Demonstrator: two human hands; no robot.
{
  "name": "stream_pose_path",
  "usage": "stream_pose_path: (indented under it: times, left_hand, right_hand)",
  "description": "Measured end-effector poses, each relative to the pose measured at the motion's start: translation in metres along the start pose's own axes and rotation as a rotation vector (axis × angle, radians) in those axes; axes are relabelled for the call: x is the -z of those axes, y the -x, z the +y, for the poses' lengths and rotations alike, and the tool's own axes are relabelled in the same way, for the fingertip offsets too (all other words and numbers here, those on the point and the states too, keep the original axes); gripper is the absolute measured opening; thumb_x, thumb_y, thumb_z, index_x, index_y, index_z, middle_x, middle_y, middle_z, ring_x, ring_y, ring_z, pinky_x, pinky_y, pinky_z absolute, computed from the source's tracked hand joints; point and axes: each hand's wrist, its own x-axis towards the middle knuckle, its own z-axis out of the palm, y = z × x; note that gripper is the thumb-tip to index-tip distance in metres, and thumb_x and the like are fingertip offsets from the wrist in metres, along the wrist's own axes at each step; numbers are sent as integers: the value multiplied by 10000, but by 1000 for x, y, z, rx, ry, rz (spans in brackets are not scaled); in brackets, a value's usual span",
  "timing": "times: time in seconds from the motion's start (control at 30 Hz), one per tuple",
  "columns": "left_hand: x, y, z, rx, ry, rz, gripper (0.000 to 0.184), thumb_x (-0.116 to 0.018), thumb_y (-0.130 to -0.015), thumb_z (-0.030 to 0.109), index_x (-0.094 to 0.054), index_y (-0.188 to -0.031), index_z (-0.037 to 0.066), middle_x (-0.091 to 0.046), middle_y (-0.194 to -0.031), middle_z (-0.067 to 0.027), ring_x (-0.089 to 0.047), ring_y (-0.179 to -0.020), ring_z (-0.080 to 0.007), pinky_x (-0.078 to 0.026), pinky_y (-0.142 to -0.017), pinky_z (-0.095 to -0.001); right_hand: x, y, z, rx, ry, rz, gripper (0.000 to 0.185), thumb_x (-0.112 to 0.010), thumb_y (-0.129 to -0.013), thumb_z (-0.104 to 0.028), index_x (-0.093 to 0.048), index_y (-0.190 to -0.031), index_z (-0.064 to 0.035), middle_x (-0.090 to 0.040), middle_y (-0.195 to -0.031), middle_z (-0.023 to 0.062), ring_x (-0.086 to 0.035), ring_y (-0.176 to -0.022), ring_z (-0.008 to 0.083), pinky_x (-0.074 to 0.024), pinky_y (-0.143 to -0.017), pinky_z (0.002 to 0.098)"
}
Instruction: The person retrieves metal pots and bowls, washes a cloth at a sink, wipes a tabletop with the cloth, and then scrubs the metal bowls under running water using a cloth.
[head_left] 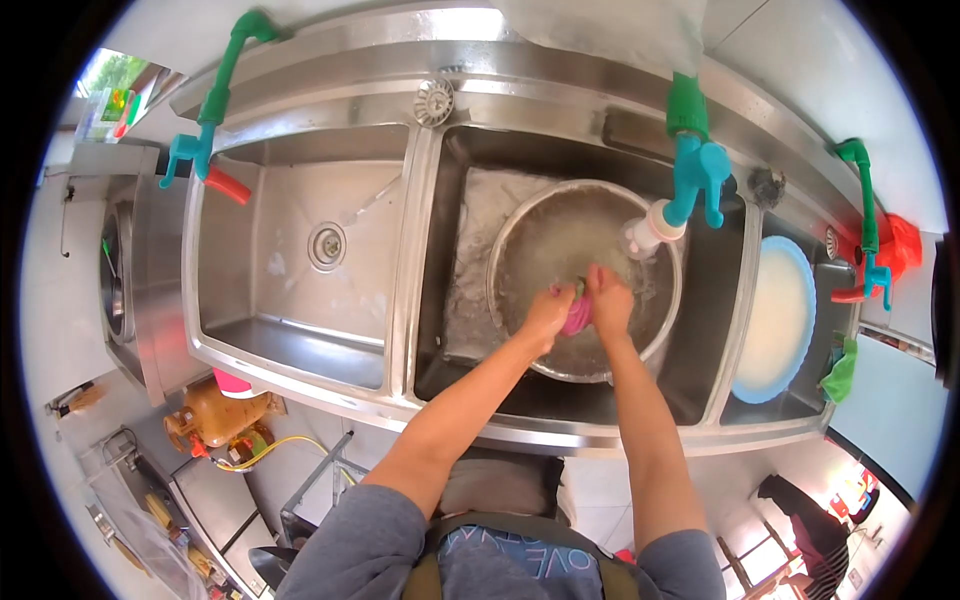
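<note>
Both hands are over a large round metal basin (497, 300) of cloudy water in the middle sink. My left hand (549, 313) is closed on one side of a bunched pink cloth (577, 317); a dark greenish patch shows near its fingers. On the other side, my right hand (609, 303) grips the same cloth, its fingers wrapped round it. Just behind the hands, a blue-green tap (692, 185) with a pale nozzle (652, 232) points down into the basin. The cloth's lower part lies close to the water; whether it touches cannot be made out.
To the left is a sink (330, 300) with a drain (327, 246) and its own tap (195, 150). In the right sink stands a light-blue basin (808, 300) of whitish liquid. A green cloth (842, 372) hangs at the right edge. A metal strainer (434, 102) sits behind the sinks.
</note>
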Motion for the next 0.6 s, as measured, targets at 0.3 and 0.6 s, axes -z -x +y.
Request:
stream_pose_path:
  times: [0.3,0.6]
  left_hand:
    - [15,-6,27,481,487,-148,361,-606,-779,371,-548,-885,30,-581,-847,-100,-569,-783,-213,-468,-666,-350]
    - [-18,50,57,264,360,-66,308,-504,-852,344,-566,-820,44,-572,-694,-69,-575,-611,-180,-487,-545,-333]
  right_hand:
    - [20,61,-47,178,-425,-93,344,-594,-691,-43,-519,-1024,-86,-548,-917,175,-532,-849,366,-443,-737,406]
    - [30,35,-68,134,-185,362,302,-623,-768,-275,-563,-871,3,-588,-916,194,-590,-828,278,-449,-701,352]
